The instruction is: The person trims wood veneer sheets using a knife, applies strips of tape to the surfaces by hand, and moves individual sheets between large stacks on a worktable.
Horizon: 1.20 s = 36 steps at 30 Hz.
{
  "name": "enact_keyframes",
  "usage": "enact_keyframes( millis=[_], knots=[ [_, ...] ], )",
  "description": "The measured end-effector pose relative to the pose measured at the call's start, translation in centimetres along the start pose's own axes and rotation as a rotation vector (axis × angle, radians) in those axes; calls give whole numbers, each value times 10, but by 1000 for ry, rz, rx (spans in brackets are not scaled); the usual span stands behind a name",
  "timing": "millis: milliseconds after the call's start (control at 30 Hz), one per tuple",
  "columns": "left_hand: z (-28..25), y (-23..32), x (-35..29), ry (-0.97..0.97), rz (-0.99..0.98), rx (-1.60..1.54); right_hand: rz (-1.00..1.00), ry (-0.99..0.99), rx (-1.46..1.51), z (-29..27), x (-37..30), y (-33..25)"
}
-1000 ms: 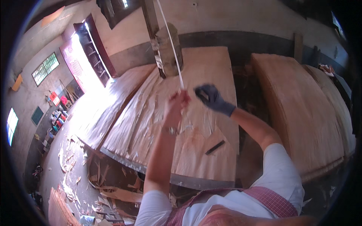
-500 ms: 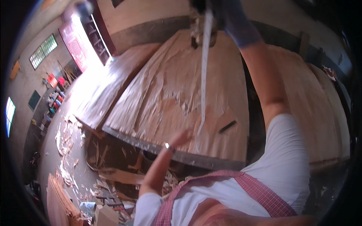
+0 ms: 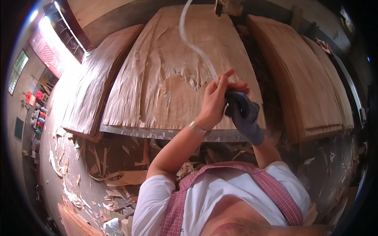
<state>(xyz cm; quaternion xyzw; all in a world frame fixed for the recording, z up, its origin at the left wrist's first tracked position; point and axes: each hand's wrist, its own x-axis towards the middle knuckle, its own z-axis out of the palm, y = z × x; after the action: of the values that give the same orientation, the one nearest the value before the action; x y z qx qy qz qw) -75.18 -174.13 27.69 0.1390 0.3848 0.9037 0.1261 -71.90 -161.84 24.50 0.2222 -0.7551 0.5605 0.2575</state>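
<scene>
A long white tape strip (image 3: 191, 45) curves down over a stack of thin wood veneer sheets (image 3: 130, 98) and ends at my hands. My left hand (image 3: 214, 102), bare with a metal watch at the wrist, has the strip's near end between thumb and fingers; some of its fingers stretch out to the right. My right hand (image 3: 245, 116), in a blue-grey glove with a dark palm, is curled just beside and touching the left fingers. What lies inside its grip is hidden. The top sheet is wrinkled, with a ragged-edged lighter patch (image 3: 175, 94) near the middle.
Further veneer stacks stand at the left (image 3: 100, 74) and right (image 3: 291, 74). Wood scraps (image 3: 126, 179) litter the floor before the stack. A post-like piece (image 3: 218, 8) stands at the far edge. Bright light enters by the door (image 3: 45, 49) at the far left.
My right hand has come back from the far edge to meet my left hand, which rose from the near edge. The strip went from taut to slack and curved. My view has shifted.
</scene>
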Motion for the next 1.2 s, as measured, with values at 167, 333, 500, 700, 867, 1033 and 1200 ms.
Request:
enact_keyframes(
  millis=[167,333,500,700,867,1033,1200],
  knots=[
    [-77,-6,-66,93,-345,461,604,-466,344,-3,-30,-6],
    [-126,12,-110,-47,-586,535,488,-813,308,33,-50,20],
    [-199,24,-176,134,-595,727,558,-1087,283,59,-70,35],
    [-345,72,-253,512,-617,624,1113,-1118,279,56,-123,77],
    [-493,-26,-277,551,-685,892,1067,-1007,-263,112,-204,163],
    [-573,-125,-239,515,-882,1359,598,-1109,-1071,228,-283,181],
    [-568,-148,-215,367,-823,1816,301,-744,-822,370,-311,201]
  ],
)
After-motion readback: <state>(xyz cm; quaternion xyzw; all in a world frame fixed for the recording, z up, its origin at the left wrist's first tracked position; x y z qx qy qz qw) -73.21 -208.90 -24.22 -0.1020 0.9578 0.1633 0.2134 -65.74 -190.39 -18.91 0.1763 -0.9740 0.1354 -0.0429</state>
